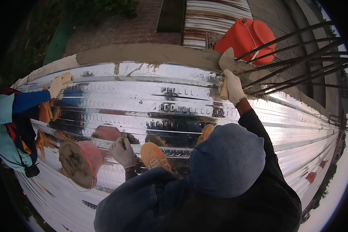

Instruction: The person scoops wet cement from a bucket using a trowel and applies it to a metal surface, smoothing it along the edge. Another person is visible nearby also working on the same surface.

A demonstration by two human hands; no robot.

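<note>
Deck point(141, 89) gleaming | right hand point(233, 87) gripping trowel point(226, 64) by handle point(224, 93), leaving blade point(227, 57) free | left hand point(123, 152) hanging half-curled, hold unclear

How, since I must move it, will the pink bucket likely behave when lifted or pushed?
The pink bucket is probably heavy for its size: grey, mortar-like material shows inside. Its thin wire handle may swing. Pushed, it might catch on the ribbed metal sheeting.

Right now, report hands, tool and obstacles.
Right hand grips trowel. Left hand near pink bucket. Trowel blade at grey mortar strip. Steel bars jut out beside it.
</note>
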